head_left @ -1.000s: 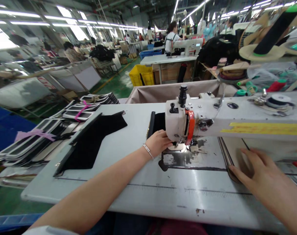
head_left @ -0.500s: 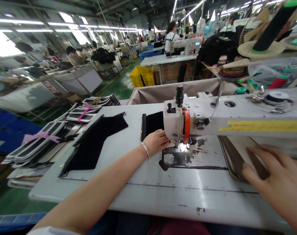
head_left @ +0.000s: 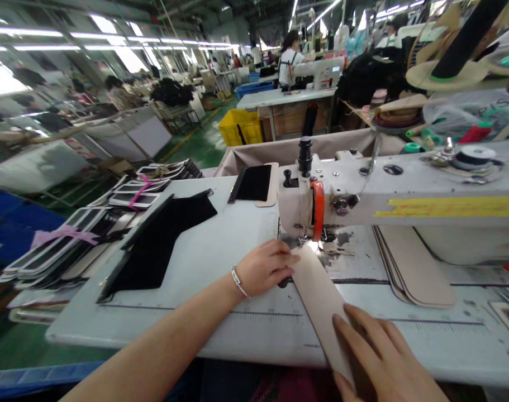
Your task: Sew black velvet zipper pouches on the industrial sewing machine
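Observation:
A long beige panel [head_left: 317,293] with rounded corners lies slantwise in front of the sewing machine [head_left: 298,204], its far end close to the needle area. My left hand [head_left: 267,269] grips that far end at its left edge, fingertips on the panel. Holding the near end is my right hand [head_left: 377,354], fingers over the top and thumb at the lower edge. More beige panels [head_left: 424,271] are stacked under the machine arm. Behind the machine head, a black fabric piece [head_left: 254,183] with a dark strip along its side lies on a beige panel.
Black cut fabric [head_left: 153,251] with dark strips lies on the left of the white table [head_left: 233,234]. Tied bundles of panels [head_left: 65,240] stand beyond the left edge. A beige fabric-lined bin [head_left: 258,151] is behind. Thread cones [head_left: 467,39] stand back right.
My right hand has brought a beige panel from the stack leftward and toward me. My left hand has left the black piece, now farther back, and come to the panel's far end.

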Demonstrator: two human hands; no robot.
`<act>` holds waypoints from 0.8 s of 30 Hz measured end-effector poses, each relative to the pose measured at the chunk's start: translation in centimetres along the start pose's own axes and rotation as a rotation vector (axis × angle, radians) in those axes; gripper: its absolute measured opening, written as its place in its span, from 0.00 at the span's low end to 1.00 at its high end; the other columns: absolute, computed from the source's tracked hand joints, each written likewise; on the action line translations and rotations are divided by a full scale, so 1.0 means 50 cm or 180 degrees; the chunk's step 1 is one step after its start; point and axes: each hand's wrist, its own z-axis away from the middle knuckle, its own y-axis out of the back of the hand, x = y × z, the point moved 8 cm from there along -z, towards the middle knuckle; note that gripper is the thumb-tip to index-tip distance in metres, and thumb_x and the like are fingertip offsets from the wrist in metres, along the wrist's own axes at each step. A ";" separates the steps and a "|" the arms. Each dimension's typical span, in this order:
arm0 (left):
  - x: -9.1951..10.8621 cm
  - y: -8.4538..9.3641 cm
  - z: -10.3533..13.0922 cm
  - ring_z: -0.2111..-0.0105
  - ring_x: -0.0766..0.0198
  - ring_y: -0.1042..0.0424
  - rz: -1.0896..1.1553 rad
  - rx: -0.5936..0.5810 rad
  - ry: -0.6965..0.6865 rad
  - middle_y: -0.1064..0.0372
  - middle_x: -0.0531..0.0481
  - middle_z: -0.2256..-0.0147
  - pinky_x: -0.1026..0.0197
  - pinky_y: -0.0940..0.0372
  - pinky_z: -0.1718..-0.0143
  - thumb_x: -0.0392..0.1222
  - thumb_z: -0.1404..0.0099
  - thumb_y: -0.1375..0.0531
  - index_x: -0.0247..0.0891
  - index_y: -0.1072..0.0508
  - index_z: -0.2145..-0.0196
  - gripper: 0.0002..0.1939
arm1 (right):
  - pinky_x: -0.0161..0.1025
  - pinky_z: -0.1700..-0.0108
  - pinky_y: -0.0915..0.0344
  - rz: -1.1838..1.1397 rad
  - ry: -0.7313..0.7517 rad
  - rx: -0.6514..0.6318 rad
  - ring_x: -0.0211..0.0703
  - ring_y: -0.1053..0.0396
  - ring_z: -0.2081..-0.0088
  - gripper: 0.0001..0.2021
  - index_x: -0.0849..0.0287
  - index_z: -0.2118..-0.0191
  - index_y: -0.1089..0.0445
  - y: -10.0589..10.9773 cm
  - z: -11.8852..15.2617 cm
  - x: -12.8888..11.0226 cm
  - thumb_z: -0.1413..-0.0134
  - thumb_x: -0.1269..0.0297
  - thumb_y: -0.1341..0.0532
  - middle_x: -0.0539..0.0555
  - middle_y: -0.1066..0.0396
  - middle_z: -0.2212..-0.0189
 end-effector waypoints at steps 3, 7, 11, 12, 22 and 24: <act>0.042 -0.008 0.026 0.48 0.55 0.30 0.0393 -0.0096 -0.0239 0.27 0.43 0.48 0.52 0.29 0.44 0.44 0.28 0.38 0.40 0.23 0.47 0.14 | 0.51 0.53 0.23 -0.0233 0.0090 -0.0255 0.53 0.27 0.51 0.17 0.57 0.46 0.26 -0.039 -0.057 0.008 0.37 0.65 0.44 0.61 0.26 0.46; 0.026 -0.009 0.033 0.47 0.56 0.29 0.0147 0.0152 -0.0121 0.25 0.44 0.47 0.51 0.29 0.43 0.40 0.26 0.42 0.39 0.24 0.47 0.13 | 0.56 0.42 0.28 -0.0567 0.0219 -0.0404 0.51 0.31 0.41 0.30 0.54 0.40 0.30 -0.081 -0.106 0.064 0.43 0.83 0.51 0.58 0.33 0.38; 0.007 -0.024 0.032 0.47 0.57 0.26 0.0007 0.0182 0.0042 0.25 0.43 0.48 0.53 0.27 0.44 0.36 0.24 0.45 0.36 0.23 0.48 0.13 | 0.52 0.39 0.30 -0.0908 0.0282 -0.0405 0.46 0.34 0.38 0.27 0.52 0.38 0.32 -0.106 -0.123 0.102 0.37 0.80 0.50 0.55 0.34 0.36; 0.003 -0.030 0.031 0.46 0.57 0.26 0.0028 0.0135 0.0079 0.26 0.43 0.47 0.53 0.28 0.43 0.35 0.24 0.46 0.36 0.24 0.47 0.14 | 0.51 0.39 0.30 -0.0960 0.0262 -0.0371 0.46 0.34 0.38 0.25 0.51 0.38 0.31 -0.108 -0.126 0.106 0.35 0.78 0.50 0.55 0.34 0.36; -0.018 -0.050 0.004 0.41 0.55 0.29 0.0173 -0.0046 0.0267 0.28 0.39 0.42 0.51 0.32 0.37 0.34 0.23 0.48 0.34 0.25 0.46 0.16 | 0.54 0.37 0.34 -0.1228 0.0164 -0.0159 0.47 0.34 0.38 0.21 0.52 0.40 0.30 -0.112 -0.153 0.121 0.32 0.75 0.47 0.55 0.30 0.40; -0.018 -0.052 0.002 0.41 0.54 0.29 0.0193 -0.0029 0.0254 0.28 0.38 0.43 0.50 0.32 0.38 0.34 0.23 0.49 0.33 0.25 0.46 0.16 | 0.53 0.38 0.33 -0.1251 0.0135 -0.0146 0.47 0.34 0.39 0.20 0.53 0.40 0.30 -0.113 -0.156 0.125 0.32 0.74 0.47 0.55 0.29 0.40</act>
